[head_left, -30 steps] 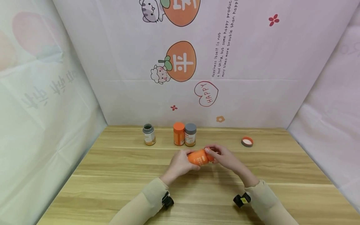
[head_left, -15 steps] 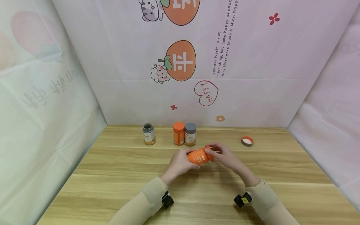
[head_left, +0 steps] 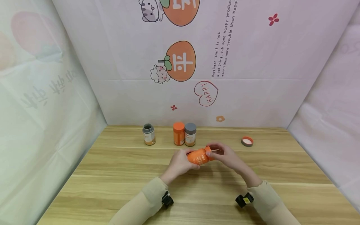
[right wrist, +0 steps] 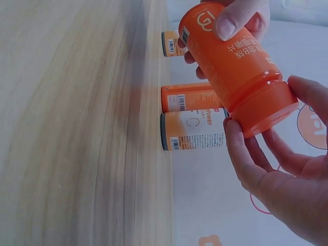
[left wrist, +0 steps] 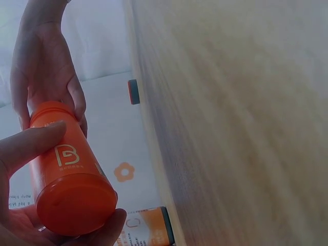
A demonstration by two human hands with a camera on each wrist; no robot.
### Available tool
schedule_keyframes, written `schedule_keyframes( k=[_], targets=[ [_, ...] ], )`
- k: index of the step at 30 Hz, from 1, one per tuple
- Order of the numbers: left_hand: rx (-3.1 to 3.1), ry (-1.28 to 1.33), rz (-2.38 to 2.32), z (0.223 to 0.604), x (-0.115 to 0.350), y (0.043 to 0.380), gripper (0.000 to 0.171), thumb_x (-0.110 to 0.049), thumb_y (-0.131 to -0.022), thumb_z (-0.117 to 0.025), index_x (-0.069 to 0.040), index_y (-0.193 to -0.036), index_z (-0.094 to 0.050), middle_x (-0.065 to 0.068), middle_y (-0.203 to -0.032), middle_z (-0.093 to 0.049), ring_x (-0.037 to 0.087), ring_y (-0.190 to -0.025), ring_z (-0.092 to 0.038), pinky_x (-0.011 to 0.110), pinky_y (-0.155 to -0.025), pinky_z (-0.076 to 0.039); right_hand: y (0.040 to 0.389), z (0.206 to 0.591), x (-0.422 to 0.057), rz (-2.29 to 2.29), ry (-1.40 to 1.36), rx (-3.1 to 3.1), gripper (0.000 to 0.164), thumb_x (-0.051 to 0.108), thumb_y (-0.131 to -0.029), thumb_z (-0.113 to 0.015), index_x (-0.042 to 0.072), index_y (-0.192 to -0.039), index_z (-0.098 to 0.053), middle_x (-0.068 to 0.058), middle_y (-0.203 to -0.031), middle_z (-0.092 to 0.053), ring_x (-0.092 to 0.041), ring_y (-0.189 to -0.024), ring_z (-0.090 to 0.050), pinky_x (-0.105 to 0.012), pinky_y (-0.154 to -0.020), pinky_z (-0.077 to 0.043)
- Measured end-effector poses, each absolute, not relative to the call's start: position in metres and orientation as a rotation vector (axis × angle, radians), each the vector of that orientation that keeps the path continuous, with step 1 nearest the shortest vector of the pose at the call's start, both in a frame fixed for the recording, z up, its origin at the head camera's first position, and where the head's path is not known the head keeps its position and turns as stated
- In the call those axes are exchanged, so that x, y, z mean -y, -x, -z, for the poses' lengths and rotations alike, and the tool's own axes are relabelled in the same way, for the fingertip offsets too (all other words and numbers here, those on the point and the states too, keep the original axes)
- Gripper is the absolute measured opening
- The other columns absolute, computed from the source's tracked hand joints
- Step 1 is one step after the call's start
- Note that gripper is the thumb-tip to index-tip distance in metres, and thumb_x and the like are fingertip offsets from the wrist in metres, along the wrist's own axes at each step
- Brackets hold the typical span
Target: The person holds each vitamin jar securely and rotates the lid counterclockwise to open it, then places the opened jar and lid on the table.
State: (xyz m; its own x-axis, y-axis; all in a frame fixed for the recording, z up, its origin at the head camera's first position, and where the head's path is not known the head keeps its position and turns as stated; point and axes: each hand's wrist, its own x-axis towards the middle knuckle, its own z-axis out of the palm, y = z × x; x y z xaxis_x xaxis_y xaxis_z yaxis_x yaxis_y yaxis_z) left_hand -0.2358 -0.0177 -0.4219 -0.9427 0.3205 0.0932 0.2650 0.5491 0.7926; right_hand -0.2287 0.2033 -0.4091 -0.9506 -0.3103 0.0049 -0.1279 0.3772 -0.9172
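An orange pill bottle (head_left: pixel 197 157) is tilted over the table, its capped end pointing right. My left hand (head_left: pixel 180 163) grips it round the body, with the thumb (left wrist: pixel 38 141) lying along the printed side in the left wrist view. At the other end, the right hand (head_left: pixel 226 157) pinches the orange screw cap (right wrist: pixel 264 108) between thumb and fingers. The right wrist view shows that cap seated on the bottle's neck, with fingertips on its rim.
Along the back of the table (head_left: pixel 123 175) stand an uncapped grey-necked bottle (head_left: pixel 149 137), an orange bottle (head_left: pixel 178 135) and a grey-capped bottle (head_left: pixel 190 136), the last two side by side. A loose orange-and-grey lid (head_left: pixel 247 142) lies at back right. Printed cloth (head_left: pixel 247 93) hangs behind.
The right hand's fingers have shifted round the cap, and its wrist has moved slightly right. The left hand and the bottle stay in nearly the same place.
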Motion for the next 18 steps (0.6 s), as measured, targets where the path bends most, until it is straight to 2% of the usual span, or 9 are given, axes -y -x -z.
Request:
schedule_keyframes(
  k=[7, 14, 18],
  targets=[
    [-2.707, -0.539, -1.38, 0.4219, 0.0179, 0.2355, 0.059, -0.019, -0.06, -0.088, -0.014, -0.115, -0.067, -0.001, -0.1, -0.068, 0.012, -0.081, -0.057, 0.029, -0.071, -0.045, 0.2281, 0.4092, -0.2068, 1.636, 0.474, -2.424, 0.048, 0.03, -0.089, -0.066, 0.013, -0.13, -0.05, -0.015, -0.132, -0.051, -0.035, -0.118, -0.053, -0.043, -0.091, -0.05],
    [-2.702, -0.549, -1.39, 0.4217, 0.0176, 0.2354, 0.06, -0.02, -0.059, -0.088, -0.014, -0.115, -0.066, 0.0, -0.1, -0.068, 0.011, -0.08, -0.057, 0.029, -0.071, -0.045, 0.2283, 0.4098, -0.2107, 1.636, 0.557, -2.418, 0.048, 0.027, -0.088, -0.067, 0.016, -0.132, -0.05, -0.013, -0.133, -0.052, -0.036, -0.122, -0.049, -0.035, -0.088, -0.051],
    [-2.699, -0.555, -1.396, 0.4213, 0.0187, 0.2351, 0.061, -0.02, -0.059, -0.089, -0.014, -0.115, -0.066, 0.0, -0.099, -0.068, 0.011, -0.08, -0.057, 0.028, -0.07, -0.046, 0.229, 0.4112, -0.212, 1.669, 0.61, -2.382, 0.052, 0.022, -0.087, -0.068, 0.011, -0.133, -0.048, -0.014, -0.134, -0.051, -0.035, -0.124, -0.048, -0.031, -0.087, -0.052]
  ],
)
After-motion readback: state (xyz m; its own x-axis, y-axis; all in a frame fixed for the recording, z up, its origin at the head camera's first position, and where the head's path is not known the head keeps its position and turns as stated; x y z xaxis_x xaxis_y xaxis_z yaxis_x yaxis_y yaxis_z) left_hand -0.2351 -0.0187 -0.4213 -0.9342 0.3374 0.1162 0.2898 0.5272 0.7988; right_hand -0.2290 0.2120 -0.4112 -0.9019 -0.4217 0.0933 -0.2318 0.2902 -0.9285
